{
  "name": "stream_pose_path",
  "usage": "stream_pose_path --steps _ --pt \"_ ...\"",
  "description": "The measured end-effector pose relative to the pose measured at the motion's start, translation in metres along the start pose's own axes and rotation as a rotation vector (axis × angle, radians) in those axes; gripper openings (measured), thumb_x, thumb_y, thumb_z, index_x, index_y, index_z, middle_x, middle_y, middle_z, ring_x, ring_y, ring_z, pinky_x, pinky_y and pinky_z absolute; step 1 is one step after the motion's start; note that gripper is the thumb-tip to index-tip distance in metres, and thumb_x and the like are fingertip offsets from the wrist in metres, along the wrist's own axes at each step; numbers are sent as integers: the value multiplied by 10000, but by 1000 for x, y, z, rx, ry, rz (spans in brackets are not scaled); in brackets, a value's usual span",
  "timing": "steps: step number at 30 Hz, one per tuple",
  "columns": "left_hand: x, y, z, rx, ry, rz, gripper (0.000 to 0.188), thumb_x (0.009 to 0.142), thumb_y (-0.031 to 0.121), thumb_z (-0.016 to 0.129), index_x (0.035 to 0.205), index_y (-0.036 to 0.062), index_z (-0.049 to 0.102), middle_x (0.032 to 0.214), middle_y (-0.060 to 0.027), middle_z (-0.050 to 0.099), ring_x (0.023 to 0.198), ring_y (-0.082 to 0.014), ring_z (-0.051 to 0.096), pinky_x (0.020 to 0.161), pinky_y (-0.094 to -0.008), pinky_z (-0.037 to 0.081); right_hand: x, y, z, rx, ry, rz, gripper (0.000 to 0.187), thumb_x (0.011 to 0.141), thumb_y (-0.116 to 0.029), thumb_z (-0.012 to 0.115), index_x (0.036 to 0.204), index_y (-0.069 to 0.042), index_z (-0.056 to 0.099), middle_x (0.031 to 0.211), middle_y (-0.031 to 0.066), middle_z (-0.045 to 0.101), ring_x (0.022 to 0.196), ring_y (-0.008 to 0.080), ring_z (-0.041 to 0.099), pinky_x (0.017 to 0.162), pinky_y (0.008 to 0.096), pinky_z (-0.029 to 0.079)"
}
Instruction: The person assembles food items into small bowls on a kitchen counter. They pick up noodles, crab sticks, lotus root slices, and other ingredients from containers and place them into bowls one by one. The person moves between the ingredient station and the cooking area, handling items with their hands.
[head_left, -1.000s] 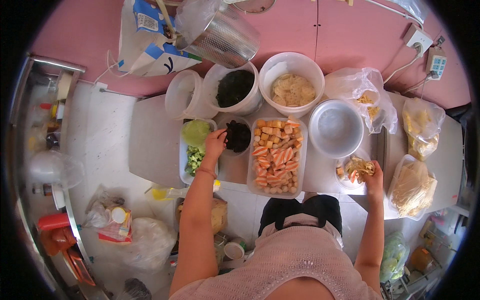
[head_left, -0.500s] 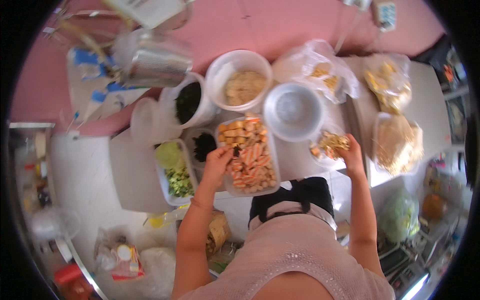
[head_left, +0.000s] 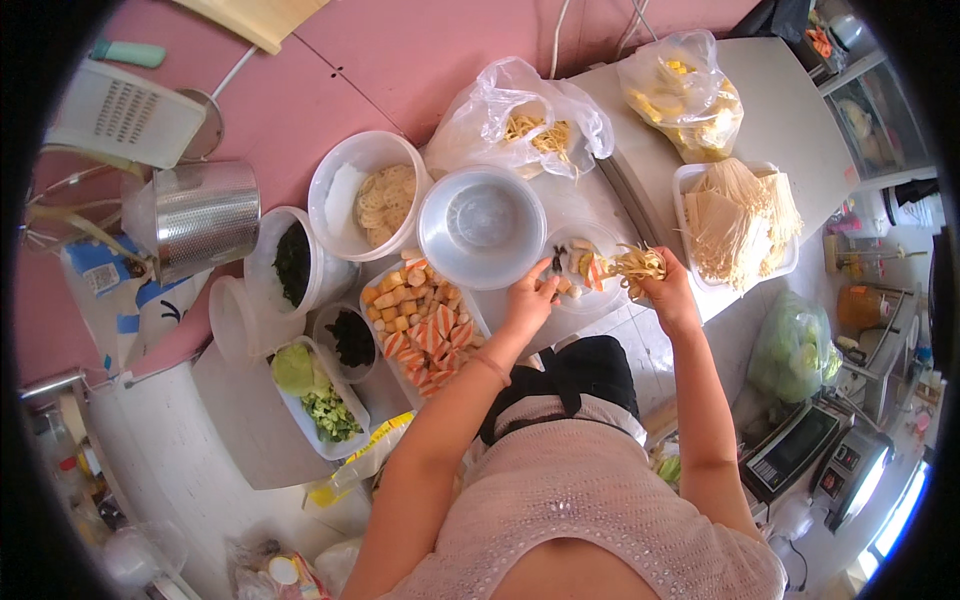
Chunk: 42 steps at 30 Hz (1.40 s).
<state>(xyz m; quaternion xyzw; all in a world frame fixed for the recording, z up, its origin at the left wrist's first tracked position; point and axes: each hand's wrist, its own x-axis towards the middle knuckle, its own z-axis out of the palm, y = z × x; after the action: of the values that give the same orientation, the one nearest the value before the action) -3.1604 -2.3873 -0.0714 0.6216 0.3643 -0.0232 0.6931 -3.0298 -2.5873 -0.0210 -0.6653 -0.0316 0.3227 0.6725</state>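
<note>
My right hand point(head_left: 672, 290) is closed round a bunch of tan tofu-skin strips point(head_left: 638, 266), which hang beside the rim of a clear plastic bowl point(head_left: 600, 297). In that bowl lie orange-and-white striped pieces and some pale chunks. At the bowl's left side, my left hand point(head_left: 532, 300) has its fingers pinched together, with small black fungus pieces point(head_left: 558, 263) at the tips. Left of that arm stands a tray of cut food point(head_left: 425, 322), with orange cubes, pale balls and striped sticks. A small tub of black fungus point(head_left: 352, 338) sits beside it.
A metal basin point(head_left: 482, 226) stands behind my left hand. Around it are a tub of pale round slices point(head_left: 385, 205), a bag of tan strips point(head_left: 540, 135) and a tray of pale noodle-like bundles point(head_left: 740, 225). A tray of chopped greens point(head_left: 325, 400) sits at the left.
My left hand has moved right, from the tray of cut food to the clear bowl, with black fungus at its fingertips. My right hand still holds the tofu-skin strips. The view has shifted right.
</note>
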Motion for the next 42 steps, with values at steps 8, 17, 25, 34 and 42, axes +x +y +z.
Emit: stream_pose_path --steps 8,17,25,34,42 --pt "-47 -4 -43 -279 14 -96 209 950 128 614 1129 21 601 905 -45 619 739 -104 590 585 -226 468 2 2 -3 89 41 34 292 835 128 529 1093 -9 525 995 66 636 873 131 631 757 253 510" --pt "-110 -19 -197 -338 628 183 90 954 111 609 1013 43 610 886 -26 608 694 -92 547 608 -239 479 18 7 16 8 -17 -17 235 831 104 550 1033 -16 546 931 39 632 837 118 617 717 251 502" --pt "-77 72 -275 793 752 646 171 899 126 627 1033 28 667 980 -154 660 920 -352 632 821 -388 499 28 8 38 -15 -51 38 257 813 113 554 1033 -21 553 945 44 642 841 123 620 744 253 496" --pt "141 95 -275 1061 341 215 413 802 157 701 1194 70 607 1131 -199 654 1091 -387 601 918 -464 482 17 -5 56 -89 -58 51 313 741 162 493 994 -15 544 911 52 647 821 132 632 748 255 496" --pt "150 98 -243 841 113 289 374 911 251 545 1250 112 617 1206 -203 630 1112 -386 596 961 -413 457 14 10 43 -8 -1 130 248 785 140 527 952 -42 514 892 58 648 742 118 626 655 233 497"
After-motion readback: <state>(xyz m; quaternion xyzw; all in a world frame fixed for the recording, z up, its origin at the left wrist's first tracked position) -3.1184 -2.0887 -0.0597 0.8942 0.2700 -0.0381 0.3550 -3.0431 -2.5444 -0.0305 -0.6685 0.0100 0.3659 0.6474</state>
